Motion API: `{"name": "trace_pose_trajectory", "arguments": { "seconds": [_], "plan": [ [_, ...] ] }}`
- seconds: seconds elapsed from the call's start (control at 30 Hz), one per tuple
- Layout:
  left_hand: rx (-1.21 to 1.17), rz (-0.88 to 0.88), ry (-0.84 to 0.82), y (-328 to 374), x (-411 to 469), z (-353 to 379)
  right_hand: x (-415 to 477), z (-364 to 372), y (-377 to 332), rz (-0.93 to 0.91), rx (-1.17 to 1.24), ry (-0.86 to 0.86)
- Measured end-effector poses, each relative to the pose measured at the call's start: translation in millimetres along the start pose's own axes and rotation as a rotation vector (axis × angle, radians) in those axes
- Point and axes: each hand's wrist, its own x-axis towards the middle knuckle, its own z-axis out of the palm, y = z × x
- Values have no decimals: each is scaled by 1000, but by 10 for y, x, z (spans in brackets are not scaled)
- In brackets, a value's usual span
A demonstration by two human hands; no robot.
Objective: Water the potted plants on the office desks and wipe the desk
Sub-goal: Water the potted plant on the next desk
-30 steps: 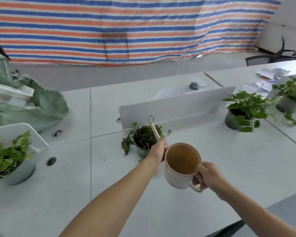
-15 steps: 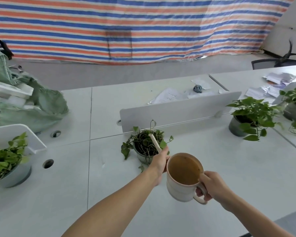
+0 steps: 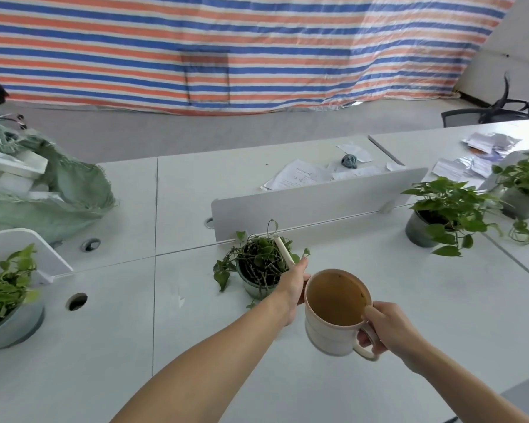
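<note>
A small potted plant (image 3: 257,267) in a grey-green pot stands mid-desk, in front of a low white divider. My left hand (image 3: 293,285) is closed around a thin white stick-like handle (image 3: 283,251) that rises over the pot. My right hand (image 3: 385,328) holds a cream mug (image 3: 333,315) by its handle, just right of the pot and above the desk (image 3: 409,300). The mug is tan inside; any liquid in it cannot be made out. What the white handle ends in is hidden behind my hand.
A leafy plant (image 3: 440,215) stands at the right, another (image 3: 526,184) beyond it, and a third (image 3: 6,294) at the left edge. The white divider (image 3: 318,199), loose papers (image 3: 303,177), a grey cloth ball (image 3: 348,160), a green sack (image 3: 58,193) and cable holes (image 3: 77,301) are on the desks.
Both hands, the mug and the white handle have dropped slightly in view and sit a little closer to the small pot as the camera tilts. The grips are unchanged.
</note>
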Motion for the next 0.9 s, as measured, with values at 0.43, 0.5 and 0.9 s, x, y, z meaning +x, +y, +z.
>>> {"name": "trace_pose_trajectory", "arguments": {
  "seconds": [0.43, 0.5, 0.9],
  "plan": [
    [-13, 14, 11, -223, -112, -155, -167, 151, 79, -22, 19, -60],
    [-11, 8, 3, -302, -118, -139, -211, 159, 121, -15, 14, -64],
    [7, -52, -65, -439, -22, 147, -253, 8, 344, 58, 2, 6]
  ]
}}
